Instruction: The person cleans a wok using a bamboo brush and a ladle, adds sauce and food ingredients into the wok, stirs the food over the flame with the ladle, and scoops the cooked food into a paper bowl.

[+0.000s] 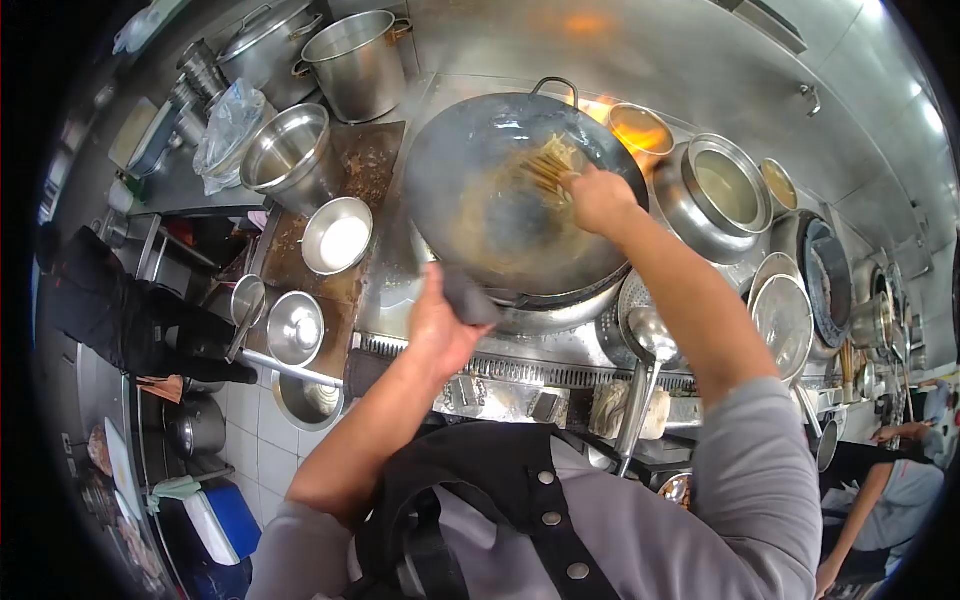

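Head view: right hand (598,200) grips one bristly brush (545,170) inside one wok (448,150); left hand (440,330) holds one dark cloth (467,297) at its near rim. One white-filled bowl (313,238) sits left.

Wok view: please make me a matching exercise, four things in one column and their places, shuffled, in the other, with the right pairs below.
Things:
1. Right hand
2. Left hand
3. White-filled bowl
4. Ladle

Places:
A. On the brown board, left of the wok
B. Gripping the brush, over the wok
C. At the perforated strainer, near the wok's right side
D. On the dark cloth, at the wok's near edge

Right pairs: 1-B, 2-D, 3-A, 4-C
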Demonstrator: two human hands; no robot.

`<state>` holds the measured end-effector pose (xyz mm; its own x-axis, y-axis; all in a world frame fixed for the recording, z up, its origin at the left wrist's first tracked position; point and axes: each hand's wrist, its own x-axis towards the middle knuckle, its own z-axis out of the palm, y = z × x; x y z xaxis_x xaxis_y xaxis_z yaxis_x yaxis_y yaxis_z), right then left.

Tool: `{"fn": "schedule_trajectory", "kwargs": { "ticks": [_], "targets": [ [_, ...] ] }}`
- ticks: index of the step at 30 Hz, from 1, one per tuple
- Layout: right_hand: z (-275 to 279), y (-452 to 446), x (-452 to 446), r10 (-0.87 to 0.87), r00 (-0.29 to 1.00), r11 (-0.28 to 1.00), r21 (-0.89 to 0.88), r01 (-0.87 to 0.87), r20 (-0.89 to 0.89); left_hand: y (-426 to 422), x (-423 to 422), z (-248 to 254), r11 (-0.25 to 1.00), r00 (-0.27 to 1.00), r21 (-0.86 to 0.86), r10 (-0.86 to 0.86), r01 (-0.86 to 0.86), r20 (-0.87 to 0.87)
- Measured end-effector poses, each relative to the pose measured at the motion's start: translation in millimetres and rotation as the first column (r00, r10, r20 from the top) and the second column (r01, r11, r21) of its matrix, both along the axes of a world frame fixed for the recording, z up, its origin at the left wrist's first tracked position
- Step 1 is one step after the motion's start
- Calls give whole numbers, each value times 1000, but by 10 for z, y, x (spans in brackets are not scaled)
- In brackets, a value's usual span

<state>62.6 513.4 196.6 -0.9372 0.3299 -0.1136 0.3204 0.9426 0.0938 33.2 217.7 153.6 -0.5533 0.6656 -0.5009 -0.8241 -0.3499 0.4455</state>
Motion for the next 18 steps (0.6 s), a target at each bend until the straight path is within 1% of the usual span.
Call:
{"fn": "schedule_trajectory", "kwargs": {
  "ticks": [1,2,3,4,6,8,10,12,14,16,18],
  "targets": [
    [-84,-15,-190,-16,999,999,-51,14,-32,114,43,-88,1000,1000,-3,4,-4,-4],
    [-107,-154,-277,-12,999,999,-53,11,-35,246,107,-142,996,993,-56,60,-66,-103],
    [-136,-349,-316,28,996,994,-103,-37,-87,314,142,-162,986,974,-105,106,-129,-202],
    [-150,-503,-261,59,988,985,-152,-81,-140,340,122,-156,973,973,-111,187,-202,-132],
    [-87,-779,47,130,975,967,-194,-164,-179,367,8,-333,976,980,-122,168,-180,-103],
    [165,-836,520,232,969,935,-255,-245,-79,350,-79,-378,976,983,-128,169,-177,-72],
    [431,-702,978,237,969,954,-206,-219,67,331,-143,-307,991,996,-111,83,-80,16],
    [533,-338,1045,7,952,999,-34,4,306,351,-189,-315,992,998,-105,64,-64,-4],
    [407,117,853,-103,980,991,98,87,172,368,-215,-304,994,999,-101,33,-36,-28],
    [134,329,399,-165,986,981,104,165,0,364,-239,-289,990,999,-142,-3,-3,-44],
    [-113,215,-75,-107,987,993,-58,101,-116,355,-289,-347,988,999,-152,-6,-1,-42]
  ]
}}
